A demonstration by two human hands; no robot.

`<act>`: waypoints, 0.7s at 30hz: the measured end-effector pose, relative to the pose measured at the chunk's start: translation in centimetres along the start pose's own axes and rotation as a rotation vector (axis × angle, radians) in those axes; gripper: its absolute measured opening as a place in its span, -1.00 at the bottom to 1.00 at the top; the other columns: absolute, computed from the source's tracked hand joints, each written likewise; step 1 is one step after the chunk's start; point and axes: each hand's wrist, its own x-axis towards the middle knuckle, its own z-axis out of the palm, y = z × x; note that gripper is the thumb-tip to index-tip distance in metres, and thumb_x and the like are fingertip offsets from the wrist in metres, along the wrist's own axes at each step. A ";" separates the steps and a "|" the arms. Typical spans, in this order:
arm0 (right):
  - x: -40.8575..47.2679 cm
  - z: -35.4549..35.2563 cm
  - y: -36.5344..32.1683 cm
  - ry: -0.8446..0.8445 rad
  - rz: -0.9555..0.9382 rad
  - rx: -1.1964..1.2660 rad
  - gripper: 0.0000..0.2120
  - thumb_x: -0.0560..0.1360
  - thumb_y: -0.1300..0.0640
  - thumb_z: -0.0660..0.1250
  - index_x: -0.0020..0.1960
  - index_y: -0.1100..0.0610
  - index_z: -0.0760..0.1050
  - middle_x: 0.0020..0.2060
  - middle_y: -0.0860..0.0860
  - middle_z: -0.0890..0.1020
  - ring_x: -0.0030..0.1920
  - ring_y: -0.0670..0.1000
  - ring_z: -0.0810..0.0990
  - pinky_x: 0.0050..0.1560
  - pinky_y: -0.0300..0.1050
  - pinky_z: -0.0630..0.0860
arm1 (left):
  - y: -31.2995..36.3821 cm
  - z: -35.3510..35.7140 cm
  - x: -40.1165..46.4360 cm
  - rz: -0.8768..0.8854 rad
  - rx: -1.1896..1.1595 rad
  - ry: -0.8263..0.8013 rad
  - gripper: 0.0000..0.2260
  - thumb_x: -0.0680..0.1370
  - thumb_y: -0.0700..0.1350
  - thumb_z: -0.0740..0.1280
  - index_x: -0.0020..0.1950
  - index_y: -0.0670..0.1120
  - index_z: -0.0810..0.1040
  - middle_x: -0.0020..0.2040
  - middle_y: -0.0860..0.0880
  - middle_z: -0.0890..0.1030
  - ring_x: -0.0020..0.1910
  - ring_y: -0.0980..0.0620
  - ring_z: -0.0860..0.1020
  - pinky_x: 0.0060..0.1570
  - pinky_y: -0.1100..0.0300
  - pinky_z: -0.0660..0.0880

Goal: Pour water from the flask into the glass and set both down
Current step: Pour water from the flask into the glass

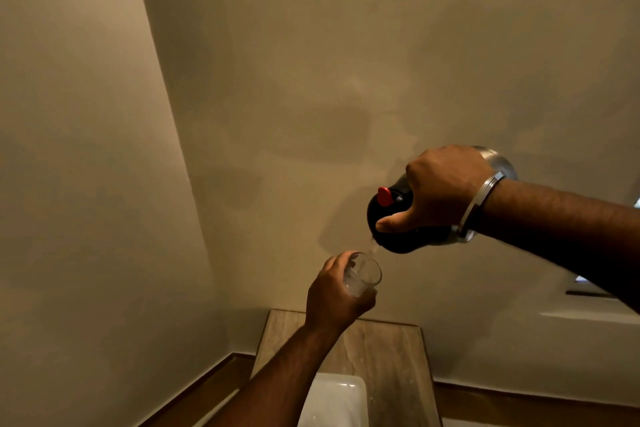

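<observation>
My right hand [440,191] grips a steel flask [401,239] with a black top and a red button, tilted down to the left. A thin stream of water leaves its spout just above the glass. My left hand [336,291] holds the clear glass [363,274] from the left side, its mouth turned up toward the spout, with a little water inside. Both are held in the air in front of a beige wall, above a small wooden table [391,354]. A metal bangle sits on my right wrist.
A white rectangular tray [339,399] lies on the table at the bottom edge of the view. A wall corner runs down the left side. A wooden skirting board [519,402] lines the floor. A white ledge [588,315] juts out at the right.
</observation>
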 end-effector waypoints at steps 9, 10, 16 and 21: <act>-0.8 -0.3 -0.4 -0.020 0.002 0.017 -0.32 0.18 -0.57 0.24 -0.30 0.09 0.53 -0.50 -0.03 0.54 -0.51 -0.05 0.48 -0.51 -0.24 0.32 | 0.3 0.1 -0.4 0.013 -0.003 -0.005 -0.33 0.26 0.16 0.52 0.33 0.12 0.42 0.20 0.12 0.54 0.08 0.14 0.52 0.01 0.24 0.56; -0.8 -0.3 -0.5 -0.022 -0.002 0.016 -0.31 0.19 -0.57 0.23 -0.30 0.09 0.54 -0.50 -0.03 0.54 -0.51 -0.05 0.49 -0.50 -0.23 0.32 | 0.3 0.1 -0.5 0.016 -0.003 -0.004 -0.33 0.26 0.16 0.52 0.33 0.12 0.42 0.20 0.12 0.54 0.08 0.13 0.52 0.02 0.21 0.57; -1.1 -0.4 -0.8 -0.022 0.000 0.021 -0.34 0.18 -0.56 0.24 -0.35 0.07 0.51 -0.53 -0.04 0.51 -0.53 -0.06 0.46 -0.52 -0.25 0.26 | 0.4 0.1 -0.7 0.038 0.004 -0.011 -0.33 0.25 0.16 0.52 0.32 0.10 0.43 0.19 0.10 0.55 0.06 0.15 0.51 0.00 0.28 0.54; -1.0 0.4 -0.3 -0.002 -0.008 0.051 -0.30 0.15 -0.59 0.20 -0.33 0.07 0.56 -0.54 -0.04 0.51 -0.54 -0.05 0.45 -0.51 -0.24 0.27 | 0.5 0.1 -0.8 0.038 -0.022 -0.029 -0.31 0.26 0.16 0.54 0.34 0.09 0.42 0.20 0.11 0.54 0.06 0.19 0.50 -0.02 0.39 0.46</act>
